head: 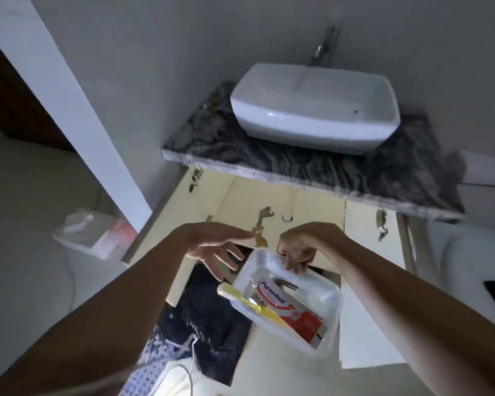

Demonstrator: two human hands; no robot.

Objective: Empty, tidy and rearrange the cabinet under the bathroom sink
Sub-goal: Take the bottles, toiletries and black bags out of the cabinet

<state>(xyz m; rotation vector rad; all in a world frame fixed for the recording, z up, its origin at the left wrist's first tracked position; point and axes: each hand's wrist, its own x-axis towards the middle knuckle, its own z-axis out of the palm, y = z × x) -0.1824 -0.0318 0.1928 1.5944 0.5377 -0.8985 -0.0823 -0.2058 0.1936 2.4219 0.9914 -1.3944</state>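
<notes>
My right hand (pixel 300 250) pinches the far rim of a clear plastic container (pixel 325 305) and holds it in the air in front of the open cabinet (pixel 269 201) under the sink. Inside the container lie a red and white toothpaste tube (pixel 286 305) and a yellow toothbrush (pixel 240 298) whose end sticks out over the left rim. My left hand (pixel 217 250) hovers just left of the container with fingers spread, holding nothing. The cabinet's cream interior shows a pipe hole at the back.
A white basin (pixel 315 110) sits on the dark marble counter (pixel 297 164). Both cabinet doors (pixel 166 212) stand open. A plastic-wrapped box (pixel 95 232) lies on the floor at left. A white toilet (pixel 475 267) is at right. My patterned clothing and a white cable are below.
</notes>
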